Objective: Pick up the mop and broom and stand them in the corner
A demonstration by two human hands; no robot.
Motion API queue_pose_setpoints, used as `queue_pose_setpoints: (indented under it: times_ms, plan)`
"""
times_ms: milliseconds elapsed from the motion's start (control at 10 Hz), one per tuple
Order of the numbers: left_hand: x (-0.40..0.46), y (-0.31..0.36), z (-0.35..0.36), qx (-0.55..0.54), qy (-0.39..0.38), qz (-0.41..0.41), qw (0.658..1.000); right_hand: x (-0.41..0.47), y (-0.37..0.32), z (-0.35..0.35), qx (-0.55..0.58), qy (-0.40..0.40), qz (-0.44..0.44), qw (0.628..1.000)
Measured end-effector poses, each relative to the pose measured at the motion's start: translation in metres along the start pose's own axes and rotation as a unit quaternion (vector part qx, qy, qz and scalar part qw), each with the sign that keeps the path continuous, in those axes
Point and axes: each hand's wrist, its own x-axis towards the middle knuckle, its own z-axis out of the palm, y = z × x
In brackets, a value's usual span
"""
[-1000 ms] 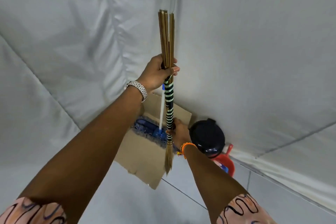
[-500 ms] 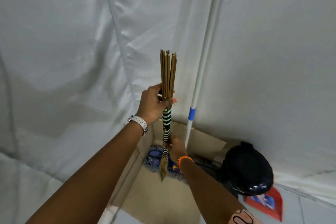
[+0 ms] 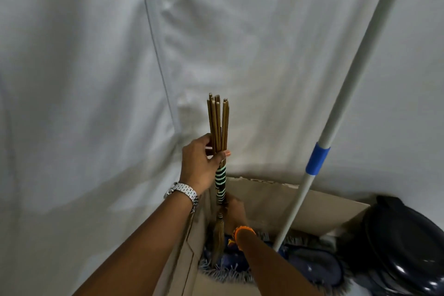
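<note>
Left hand [image 3: 200, 163]: fingers [image 3: 222, 154] wrapped and pressed around the broom [image 3: 219, 175], just where the loose brown sticks meet the green-and-black striped binding. The thumb side faces the camera; a fingertip shows past the sticks on the right. A grip this high appears chosen to steer the upper end and keep the bundle vertical.

Right hand [image 3: 234, 210]: low on the same broom, at the bottom of the binding just above the bristle tuft. It is seen from behind, so its fingers are hidden; whether they are clamped on the shaft or only steadying it cannot be told. An orange band [image 3: 243, 229] sits at that wrist, a metal watch [image 3: 183, 191] at the left.

Broom: upright, bristles down, tuft hanging over the mop head [image 3: 240, 269]; contact with anything below cannot be confirmed. It is not yet resting unaided.

Mop: its white handle [image 3: 360, 72], with a blue collar, already leans up to the right against the white sheeted wall [image 3: 276, 43]. The blue fringed head lies on cardboard [image 3: 271, 202] at the corner's foot.

Adjacent: a dark round bin lid [image 3: 406, 245], just right of the mop head.

Assessment: mop placed; broom in final positioning. Both hands are likely retained because a thin bundle would tip if released before it leans.
</note>
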Motion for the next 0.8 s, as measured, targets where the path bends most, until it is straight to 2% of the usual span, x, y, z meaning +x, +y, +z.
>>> queue_pose_setpoints:
  times_ms: [200,400,500,700,800]
  plan:
    - [0.036,-0.074,0.009,0.101,0.031,0.016,0.994,0.057,0.014,0.052,-0.007,0.022,0.011,1.0]
    - [0.036,-0.099,0.025,0.054,0.108,0.062,0.991,0.082,0.012,0.068,-0.011,0.038,0.027,0.999]
    - [0.031,-0.108,0.026,0.062,0.124,0.077,0.987,0.092,0.011,0.069,-0.077,-0.007,0.031,0.997]
    - [0.011,-0.12,0.03,0.064,0.138,0.1,0.983,0.076,0.032,0.069,-0.098,-0.067,0.097,0.988]
    - [0.006,-0.106,0.032,0.053,0.129,0.113,0.984,0.071,0.04,0.053,-0.11,-0.065,0.123,0.984]
